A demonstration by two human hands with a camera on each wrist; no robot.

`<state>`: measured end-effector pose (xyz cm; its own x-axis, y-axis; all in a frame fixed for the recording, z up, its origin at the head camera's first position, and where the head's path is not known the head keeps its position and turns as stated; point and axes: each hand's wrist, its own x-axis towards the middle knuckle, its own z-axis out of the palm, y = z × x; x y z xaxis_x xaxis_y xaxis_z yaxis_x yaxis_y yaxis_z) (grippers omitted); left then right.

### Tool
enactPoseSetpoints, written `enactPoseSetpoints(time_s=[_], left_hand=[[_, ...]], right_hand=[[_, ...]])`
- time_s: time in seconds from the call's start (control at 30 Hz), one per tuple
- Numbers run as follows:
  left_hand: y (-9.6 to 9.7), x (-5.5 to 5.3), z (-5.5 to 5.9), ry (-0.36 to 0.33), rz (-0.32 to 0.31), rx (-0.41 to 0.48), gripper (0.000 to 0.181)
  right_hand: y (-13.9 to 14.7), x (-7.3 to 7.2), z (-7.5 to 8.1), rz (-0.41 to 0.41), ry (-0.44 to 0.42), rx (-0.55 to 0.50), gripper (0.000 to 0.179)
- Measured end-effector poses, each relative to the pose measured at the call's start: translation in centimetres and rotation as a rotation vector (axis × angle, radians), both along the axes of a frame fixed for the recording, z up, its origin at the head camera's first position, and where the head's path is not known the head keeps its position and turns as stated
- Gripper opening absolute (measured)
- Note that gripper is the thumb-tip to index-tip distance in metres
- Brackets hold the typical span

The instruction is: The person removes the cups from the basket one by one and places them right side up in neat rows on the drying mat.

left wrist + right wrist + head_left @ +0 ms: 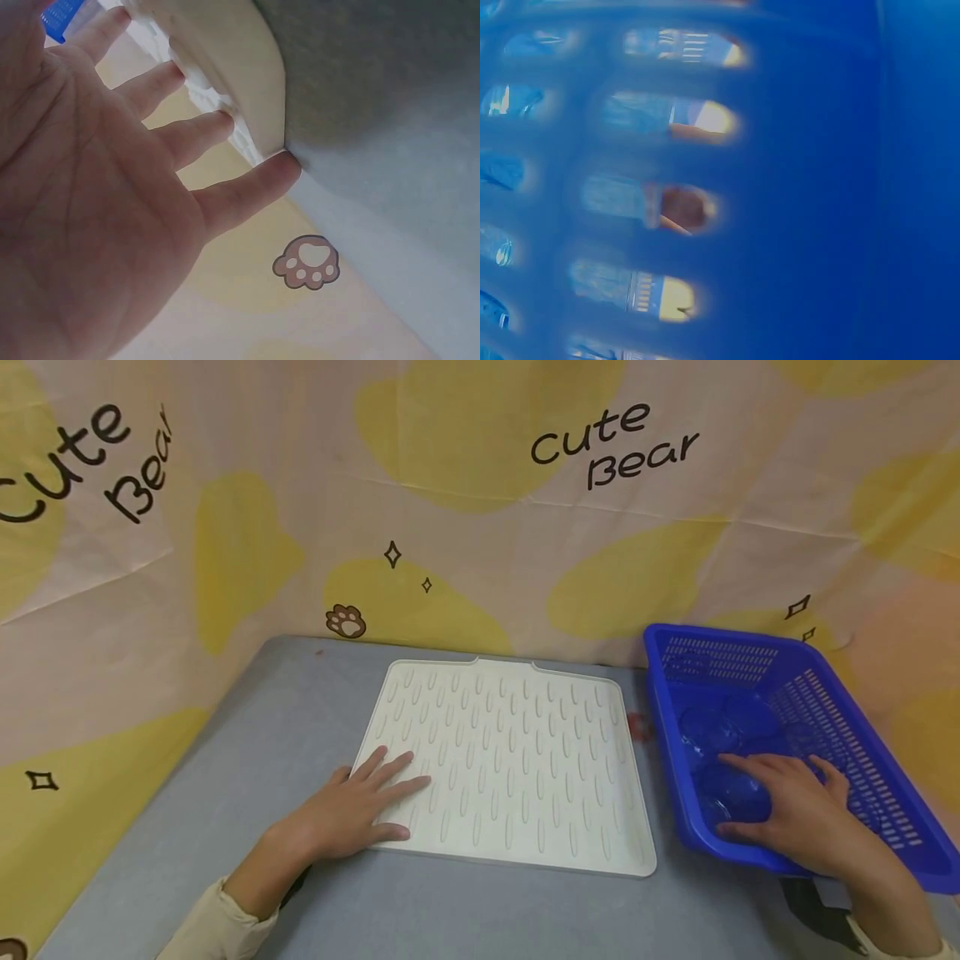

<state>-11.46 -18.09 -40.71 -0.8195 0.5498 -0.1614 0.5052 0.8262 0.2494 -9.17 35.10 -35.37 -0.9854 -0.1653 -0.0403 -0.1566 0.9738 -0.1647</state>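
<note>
A white ridged drying tray [506, 760] lies flat on the grey table. My left hand [360, 810] rests on its near left corner with fingers spread. In the left wrist view the left hand's fingertips [281, 169] touch the tray's edge [255, 82]. At the right, my right hand [798, 810] reaches into a blue plastic basket [667, 777]. Thumb and forefinger lie on either side of a clear, rounded vessel [735, 789]; whether they press on it is not plain. In the right wrist view the slotted basket wall [802, 187] hides most of that hand.
Several other clear vessels [708, 731] sit in the basket, hard to make out against the blue. The basket stands close to the tray's right side. Behind the grey table [300, 710] hangs a printed cloth [465, 527] that borders its back and left edges.
</note>
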Motion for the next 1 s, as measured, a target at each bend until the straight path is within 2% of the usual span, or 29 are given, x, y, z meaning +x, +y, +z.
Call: enactPoseSetpoints(time_s=[0.3, 0.5, 0.7, 1.0], left_hand=[[0.0, 0.1, 0.1, -0.010, 0.003, 0.008, 0.066], [-0.1, 0.0, 0.1, -0.027, 0.010, 0.005, 0.067], [-0.1, -0.1, 0.1, -0.033, 0.012, 0.003, 0.066], [0.0, 0.0, 0.2, -0.050, 0.018, 0.017, 0.066]], right_hand=[[-0.3, 0.3, 0.7, -0.037, -0.016, -0.166, 0.096], [-0.4, 0.4, 1.0, -0.070, 0.061, -0.203, 0.095], [-0.5, 0.6, 1.5, -0.064, 0.120, -0.271, 0.096], [-1.8, 0.6, 2.9, -0.095, 0.072, -0.314, 0.094]])
